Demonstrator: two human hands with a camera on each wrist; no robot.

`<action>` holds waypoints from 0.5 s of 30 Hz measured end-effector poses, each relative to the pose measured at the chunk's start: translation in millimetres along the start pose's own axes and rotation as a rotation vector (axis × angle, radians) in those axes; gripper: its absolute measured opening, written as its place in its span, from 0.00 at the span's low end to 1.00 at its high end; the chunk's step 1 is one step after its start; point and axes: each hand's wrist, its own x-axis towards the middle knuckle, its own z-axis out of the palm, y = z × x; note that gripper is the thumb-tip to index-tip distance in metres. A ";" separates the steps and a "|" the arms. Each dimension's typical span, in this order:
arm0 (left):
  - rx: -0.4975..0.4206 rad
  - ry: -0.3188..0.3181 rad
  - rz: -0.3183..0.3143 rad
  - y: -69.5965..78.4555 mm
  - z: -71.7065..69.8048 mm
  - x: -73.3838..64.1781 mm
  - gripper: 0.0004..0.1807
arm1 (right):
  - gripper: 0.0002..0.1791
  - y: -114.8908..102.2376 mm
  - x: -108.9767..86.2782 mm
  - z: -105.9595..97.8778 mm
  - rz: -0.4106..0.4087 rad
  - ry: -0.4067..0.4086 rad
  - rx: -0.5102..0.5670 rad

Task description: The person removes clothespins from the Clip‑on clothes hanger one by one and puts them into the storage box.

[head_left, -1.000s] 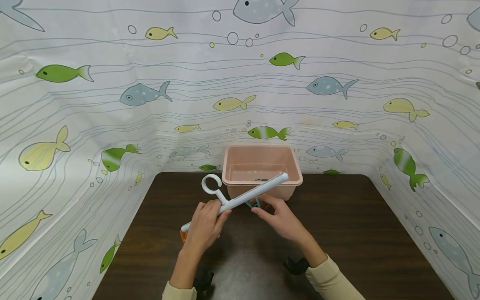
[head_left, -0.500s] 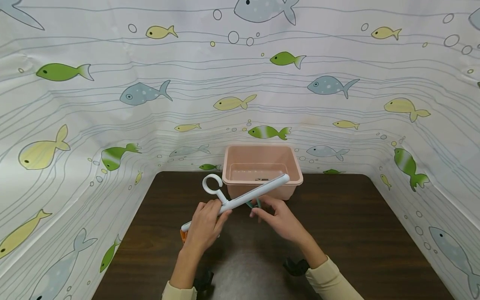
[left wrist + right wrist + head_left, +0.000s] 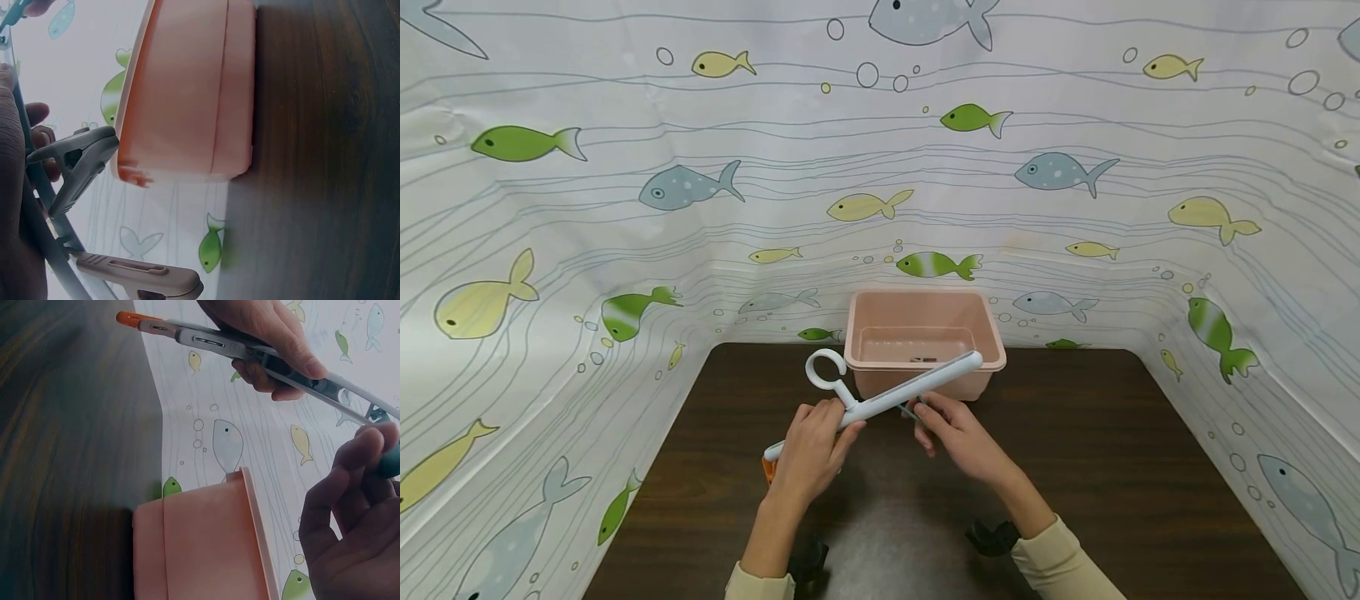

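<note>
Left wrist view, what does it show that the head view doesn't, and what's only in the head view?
Only the left wrist view clearly shows the grey clip and the beige clip on the hanger.

Only the head view shows the hanger's ring-shaped hook, the orange clip and the floor of the pink bin, with a small dark mark or item there.

Both show the left hand holding the hanger, at least part of the right hand, a teal piece, the bin, the dark table and the fish-print wall.
</note>
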 end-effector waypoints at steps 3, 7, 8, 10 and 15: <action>-0.001 -0.003 -0.002 0.1 -0.1 0.2 0.32 | 0.19 -0.3 0.7 -0.1 0.021 -0.007 0.025; -0.004 -0.005 -0.004 0.1 -0.2 -0.1 0.32 | 0.22 0.4 1.4 -0.3 0.035 -0.025 0.039; -0.004 -0.004 -0.003 0.2 -0.2 -0.3 0.32 | 0.23 0.8 1.4 -0.3 0.041 -0.032 0.040; -0.003 -0.004 -0.003 0.2 -0.1 -0.5 0.32 | 0.24 1.9 1.2 -0.2 0.050 -0.051 0.042; -0.005 0.002 0.002 0.0 0.4 -0.5 0.32 | 0.30 3.9 1.4 0.6 0.046 -0.109 0.060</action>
